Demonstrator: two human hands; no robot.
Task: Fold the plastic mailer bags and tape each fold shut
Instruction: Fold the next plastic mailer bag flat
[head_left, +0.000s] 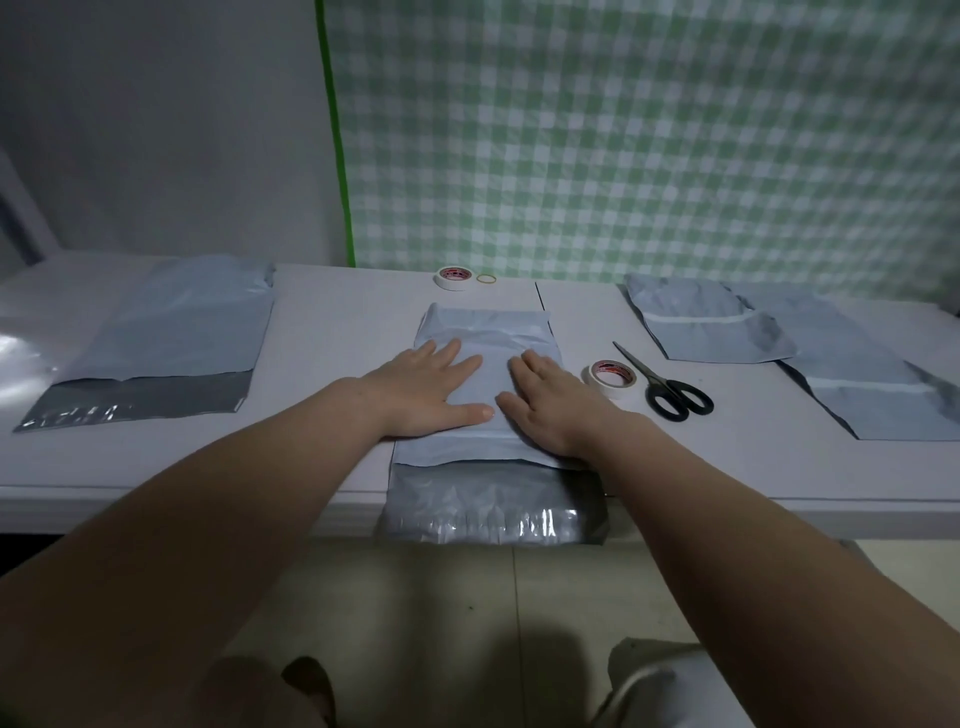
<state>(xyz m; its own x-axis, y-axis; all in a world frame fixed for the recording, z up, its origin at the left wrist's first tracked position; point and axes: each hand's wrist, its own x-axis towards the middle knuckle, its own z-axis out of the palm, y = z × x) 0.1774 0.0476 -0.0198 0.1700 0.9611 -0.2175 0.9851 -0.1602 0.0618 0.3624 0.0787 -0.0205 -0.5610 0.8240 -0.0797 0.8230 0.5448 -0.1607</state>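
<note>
Tabletop (337, 332) holds the mailer bag (483, 327) at centre, pressed flat under my left hand (431, 389) and right hand (550, 402), fingers spread; smoothing step, I judge, with fold and tape roll (610, 376) next.

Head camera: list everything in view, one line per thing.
table: one, white, spanning the view
middle mailer bag: one, grey, table centre, dark flap over the near edge
left mailer bag: at least one, grey, table's left
right mailer bags: two, grey, overlapping, table's right
far tape roll: one, white, far edge
near tape roll: one, white, beside the scissors
rubber band: one, yellowish, beside far roll
scissors: one, black handles, closed
checked cloth: one, green-white, behind table
left hand, right hand: flat on middle bag
</note>
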